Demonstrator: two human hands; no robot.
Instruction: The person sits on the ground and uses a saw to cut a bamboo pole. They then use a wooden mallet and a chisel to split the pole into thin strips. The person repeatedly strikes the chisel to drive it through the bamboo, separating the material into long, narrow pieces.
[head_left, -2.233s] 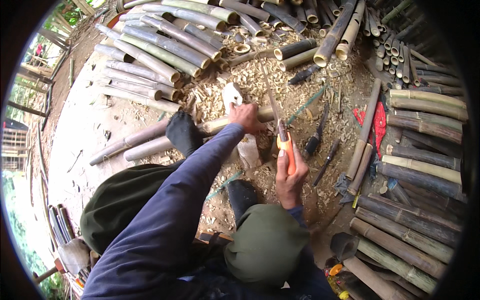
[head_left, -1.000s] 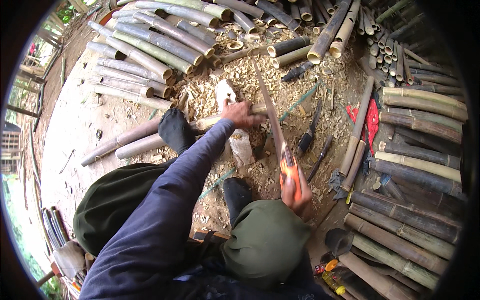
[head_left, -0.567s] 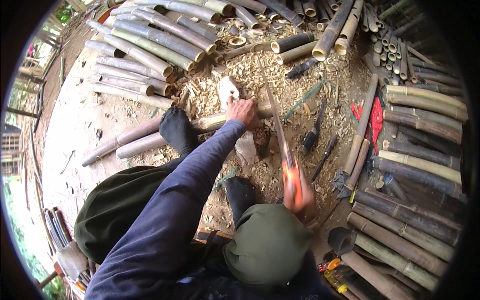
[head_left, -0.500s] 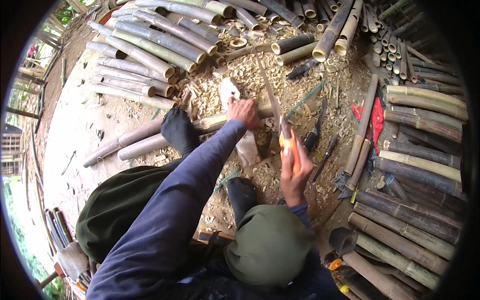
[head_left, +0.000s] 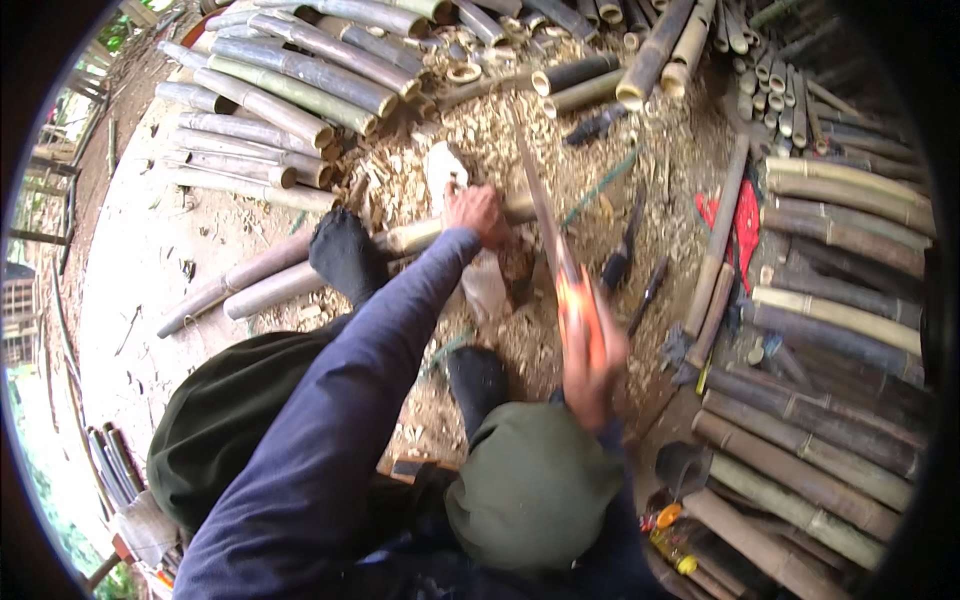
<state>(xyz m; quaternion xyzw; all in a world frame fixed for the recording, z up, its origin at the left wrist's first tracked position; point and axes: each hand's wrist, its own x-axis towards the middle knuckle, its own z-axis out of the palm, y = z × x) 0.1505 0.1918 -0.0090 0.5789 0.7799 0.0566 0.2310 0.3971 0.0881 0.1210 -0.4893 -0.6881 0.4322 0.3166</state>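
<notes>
My left hand (head_left: 478, 214) is closed over a bamboo pole (head_left: 412, 237), pressing it onto a pale wooden block (head_left: 485, 285) that lies beneath it. A foot in a black sock (head_left: 345, 258) rests on the same pole, further left. In my right hand (head_left: 594, 372), slightly blurred, is a handsaw (head_left: 575, 300) with an orange handle. Its long narrow blade points away from me, across the pole near its right end; whether the teeth touch the bamboo I cannot tell. A second, darker pole (head_left: 225, 285) lies alongside on the left.
Cut bamboo lengths (head_left: 300, 75) are stacked at the far left, with more piled (head_left: 820, 420) along the right. Wood chips (head_left: 510, 130) cover the ground. Dark-handled blades (head_left: 618, 268) lie right of the saw, near a red cloth (head_left: 745, 222).
My right hand and the saw have shifted a little toward me. The left hand keeps its hold on the pole, while the whole view has moved slightly.
</notes>
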